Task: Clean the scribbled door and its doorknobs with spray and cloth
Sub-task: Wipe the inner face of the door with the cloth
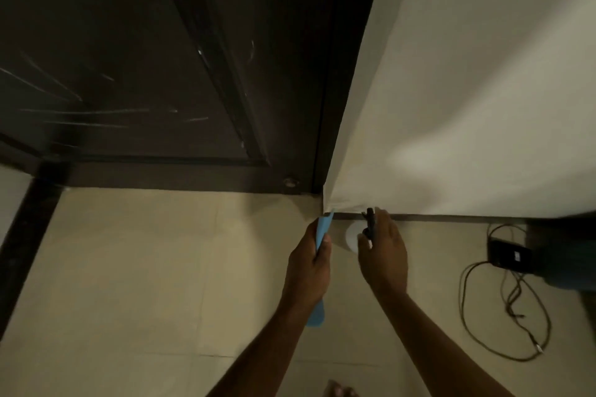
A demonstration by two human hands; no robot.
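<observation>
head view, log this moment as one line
left hand: grips blue cloth | right hand: on spray bottle trigger, floor by wall | door: white scribbles

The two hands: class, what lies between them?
In the head view, the white spray bottle shows between the left hand, which holds a blue cloth, and the right hand at its black trigger top.

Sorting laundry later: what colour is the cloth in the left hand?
Light blue cloth, seen in the head view.

Bare floor tiles (145, 267) left; cable tangle (503, 306) and wall (467, 90) right.
</observation>
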